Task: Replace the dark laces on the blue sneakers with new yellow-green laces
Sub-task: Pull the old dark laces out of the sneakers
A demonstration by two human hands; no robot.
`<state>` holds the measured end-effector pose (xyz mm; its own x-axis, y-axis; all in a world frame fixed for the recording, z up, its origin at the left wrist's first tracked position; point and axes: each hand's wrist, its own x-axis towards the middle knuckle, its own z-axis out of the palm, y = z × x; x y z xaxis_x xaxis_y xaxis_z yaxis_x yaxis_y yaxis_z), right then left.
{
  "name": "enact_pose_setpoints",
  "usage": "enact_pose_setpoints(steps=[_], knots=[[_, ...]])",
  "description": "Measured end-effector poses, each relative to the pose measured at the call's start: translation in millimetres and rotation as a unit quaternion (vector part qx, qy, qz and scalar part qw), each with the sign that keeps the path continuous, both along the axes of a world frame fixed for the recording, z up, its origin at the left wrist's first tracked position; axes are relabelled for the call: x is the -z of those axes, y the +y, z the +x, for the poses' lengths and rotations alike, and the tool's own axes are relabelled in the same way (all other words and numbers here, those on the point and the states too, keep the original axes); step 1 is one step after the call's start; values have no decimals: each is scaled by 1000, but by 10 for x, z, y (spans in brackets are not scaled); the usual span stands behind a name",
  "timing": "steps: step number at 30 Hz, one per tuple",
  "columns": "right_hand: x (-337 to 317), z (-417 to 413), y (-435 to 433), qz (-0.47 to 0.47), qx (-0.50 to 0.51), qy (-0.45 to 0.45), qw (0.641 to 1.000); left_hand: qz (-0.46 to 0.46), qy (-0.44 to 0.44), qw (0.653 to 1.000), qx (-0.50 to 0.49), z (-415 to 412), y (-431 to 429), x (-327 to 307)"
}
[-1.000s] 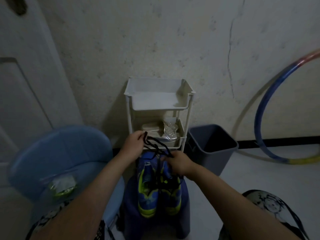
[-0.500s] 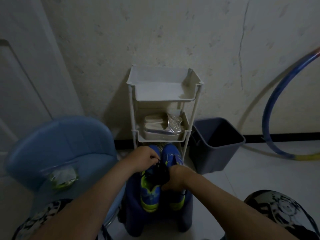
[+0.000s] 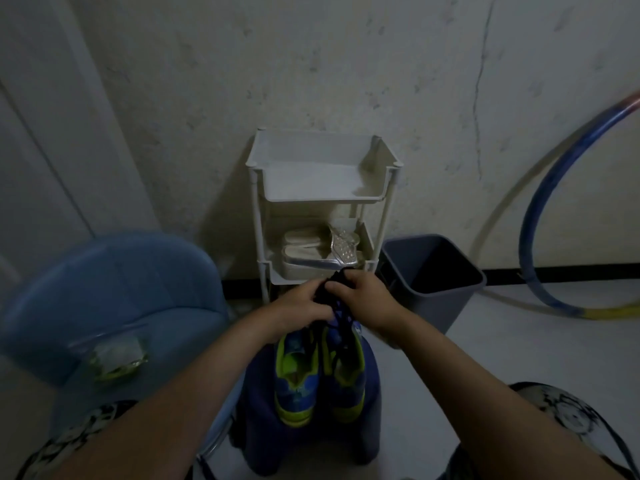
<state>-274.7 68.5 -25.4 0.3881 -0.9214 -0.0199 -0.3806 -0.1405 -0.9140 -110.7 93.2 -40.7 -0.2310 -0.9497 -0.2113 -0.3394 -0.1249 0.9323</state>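
Left hand (image 3: 298,306), right hand (image 3: 367,298) both grip one dark lace bundle (image 3: 329,292) over two blue sneakers (image 3: 297,382).

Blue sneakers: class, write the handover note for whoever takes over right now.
The left hand and right hand both grip the bunched dark laces above the blue sneakers, which sit on a dark stool. One strand hangs onto a sneaker.
Done: dark laces mostly out, it seems.
Left: free that strand, open the packet of yellow-green laces on the blue chair, thread both shoes.
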Motion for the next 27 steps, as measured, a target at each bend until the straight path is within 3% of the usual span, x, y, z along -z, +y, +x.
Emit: enact_pose_setpoints(steps=[4,9,12,15,18,20,23,27], knots=[[-32,88,14,-20,12,-23,999,-45,-21,997,-64,-120,-34,-67],[-172,15,-63,0,14,-4,1000,-6,-36,994,-105,-85,-148,-176],[-244,-91,-129,35,108,-59,992,-3,-64,993,-104,-48,-223,-200],[-201,-167,-160,-42,186,-58,980,-11,-105,991,-79,6,-269,-229],[-124,-135,-144,-89,45,-1,995,-29,-134,990,-26,-2,-256,-318],[-41,-57,-84,-33,-67,-1,997,-57,-131,990,-15,-52,-234,-390],[153,47,1,42,-112,-88,989,-94,-53,992,-67,-126,-230,-515],[322,129,-19,67,-12,-132,989,-46,130,982,-131,-181,-235,-611]])
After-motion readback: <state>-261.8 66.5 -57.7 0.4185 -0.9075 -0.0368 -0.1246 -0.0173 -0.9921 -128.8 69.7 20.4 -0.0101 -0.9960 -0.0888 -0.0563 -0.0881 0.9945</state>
